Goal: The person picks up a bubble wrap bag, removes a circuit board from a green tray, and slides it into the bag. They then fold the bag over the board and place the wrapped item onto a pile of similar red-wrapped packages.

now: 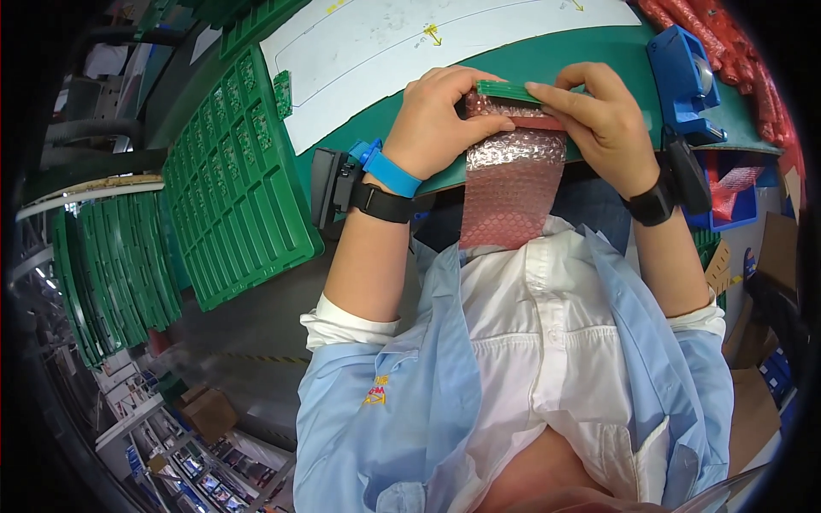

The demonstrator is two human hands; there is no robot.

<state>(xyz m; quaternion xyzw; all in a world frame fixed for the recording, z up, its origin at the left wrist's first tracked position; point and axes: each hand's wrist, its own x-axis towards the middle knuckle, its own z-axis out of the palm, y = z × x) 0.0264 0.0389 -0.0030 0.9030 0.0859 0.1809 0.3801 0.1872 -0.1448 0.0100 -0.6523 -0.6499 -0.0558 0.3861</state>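
Note:
Close to the table's near edge, my left hand [438, 120] is closed, its thumb lying on a pink bubble-wrap bag [511, 192] and its fingers at the left end of a thin green circuit board stack [510, 90]. My right hand [605, 120] pinches the right end of that stack between thumb and fingers, its lower fingers beside the bag's reddish folded edge. The bag hangs down over the table edge toward my lap. How far the boards lie inside the wrap cannot be made out.
A green compartment tray [248, 205] with several circuit boards leans at the left, near stacked green trays [115, 274]. A small board [283, 94] lies by a white sheet [376, 64]. A blue tape dispenser [682, 81] and red bubble-wrap bundles [727, 43] stand at the right.

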